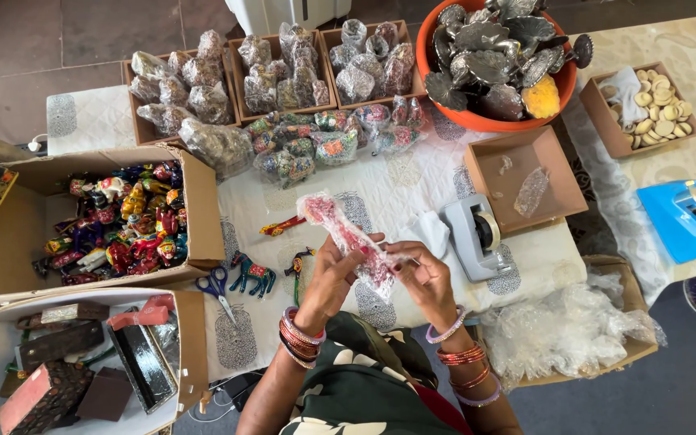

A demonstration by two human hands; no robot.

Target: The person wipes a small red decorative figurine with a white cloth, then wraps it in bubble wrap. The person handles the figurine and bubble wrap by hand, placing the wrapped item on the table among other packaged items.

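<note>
White patterned cloth (380, 193) covers the work table, and a grey tiled floor shows beyond it. Over the near edge of this cloth both hands hold a red painted figure wrapped in bubble wrap (348, 238). The wrapped figure is long and slants from the hands up and away to the left, its far end free in the air above the cloth. The left hand (333, 274) closes around the lower part from the left, fingers curled over the wrap. The right hand (422, 274) meets the same lower end from the right, its fingertips pinched on the wrap's edge. Both wrists wear stacks of bangles.

Just left of the hands, bare painted animal figures (253, 274) and blue-handled scissors (217, 288) lie on the cloth. Just right of the hands sits a grey tape dispenser (477, 235), with a shallow brown tray (525, 181) behind it. Further left, an open cardboard box (203, 201) holds many colourful figures. At the far side, brown trays hold wrapped figures (292, 68), with more wrapped ones loose in front. An orange bowl (561, 84) is heaped with silvery metal pieces. A box of loose bubble wrap (565, 330) stands to the right.
</note>
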